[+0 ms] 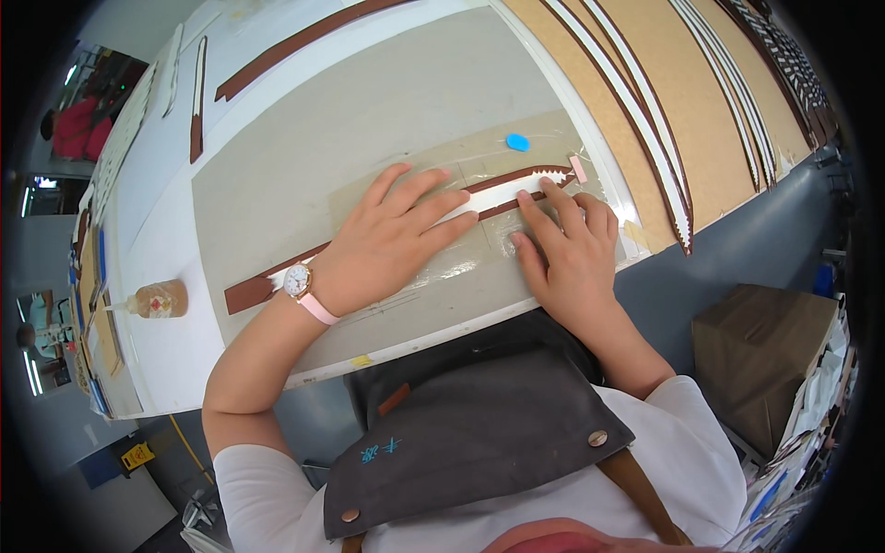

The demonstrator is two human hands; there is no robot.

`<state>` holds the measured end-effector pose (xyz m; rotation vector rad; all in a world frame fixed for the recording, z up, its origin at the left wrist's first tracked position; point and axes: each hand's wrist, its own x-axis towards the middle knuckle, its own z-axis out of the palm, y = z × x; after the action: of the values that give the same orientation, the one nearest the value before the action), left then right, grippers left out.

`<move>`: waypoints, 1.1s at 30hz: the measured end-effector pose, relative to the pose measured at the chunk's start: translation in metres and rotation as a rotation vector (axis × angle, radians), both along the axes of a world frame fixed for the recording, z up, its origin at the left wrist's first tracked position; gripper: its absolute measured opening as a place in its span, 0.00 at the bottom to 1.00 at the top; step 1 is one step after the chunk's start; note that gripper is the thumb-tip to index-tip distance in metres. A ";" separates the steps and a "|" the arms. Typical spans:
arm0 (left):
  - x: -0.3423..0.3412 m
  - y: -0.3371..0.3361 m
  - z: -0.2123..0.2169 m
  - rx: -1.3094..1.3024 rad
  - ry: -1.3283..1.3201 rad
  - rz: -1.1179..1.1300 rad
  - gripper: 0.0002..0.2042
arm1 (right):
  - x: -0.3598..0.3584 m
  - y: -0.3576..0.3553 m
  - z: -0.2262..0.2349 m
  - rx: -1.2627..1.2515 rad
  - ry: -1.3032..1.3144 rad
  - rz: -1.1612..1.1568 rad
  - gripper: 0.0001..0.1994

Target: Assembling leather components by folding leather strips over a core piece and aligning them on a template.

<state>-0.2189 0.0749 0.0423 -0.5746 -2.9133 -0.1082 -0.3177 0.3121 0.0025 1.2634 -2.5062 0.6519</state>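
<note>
A long brown leather strip (247, 295) with a white band along its middle lies slantwise across the grey mat. Its notched, pointed end is at the right. My left hand (383, 235) lies flat over the middle of the strip, fingers spread, and hides part of it. At the pointed end, my right hand (576, 244) rests index and middle fingertips on the strip's white band and near edge. Its fingers are bent and apart, and the thumb touches the mat beside the strip. A small pink piece (578, 169) sits at the tip, and a blue oval piece (518, 142) lies just beyond.
The grey mat (369, 138) covers much of the white table. More brown-and-white strips (636, 83) lie on the tan board (714, 157) at right. A brown strip (304, 46) lies at the back. A glue bottle (161, 300) stands left. A brown box (765, 359) stands beyond the table.
</note>
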 end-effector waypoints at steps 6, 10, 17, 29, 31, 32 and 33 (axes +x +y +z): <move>0.002 -0.001 0.001 -0.031 -0.016 -0.020 0.23 | 0.000 0.000 0.001 0.007 0.000 0.009 0.22; 0.001 -0.001 0.002 -0.050 -0.029 -0.038 0.23 | 0.000 0.001 0.000 0.006 0.003 0.015 0.22; -0.001 -0.002 0.004 -0.048 -0.046 -0.039 0.23 | -0.003 0.010 -0.001 -0.192 -0.103 0.032 0.18; -0.003 -0.003 0.009 -0.021 -0.077 -0.028 0.21 | -0.019 0.001 0.009 0.051 0.066 -0.053 0.19; -0.002 -0.001 0.011 0.003 -0.091 -0.025 0.21 | -0.022 -0.006 0.011 0.123 0.047 0.082 0.19; -0.001 0.000 0.011 0.002 -0.089 -0.025 0.21 | -0.023 -0.010 0.012 0.174 -0.041 0.133 0.18; 0.000 0.001 0.011 0.012 -0.116 -0.012 0.21 | -0.025 -0.014 0.013 0.173 -0.037 0.131 0.18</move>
<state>-0.2184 0.0754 0.0536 -0.6030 -3.0187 -0.1657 -0.3427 0.2982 0.0151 1.4988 -2.5736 0.4988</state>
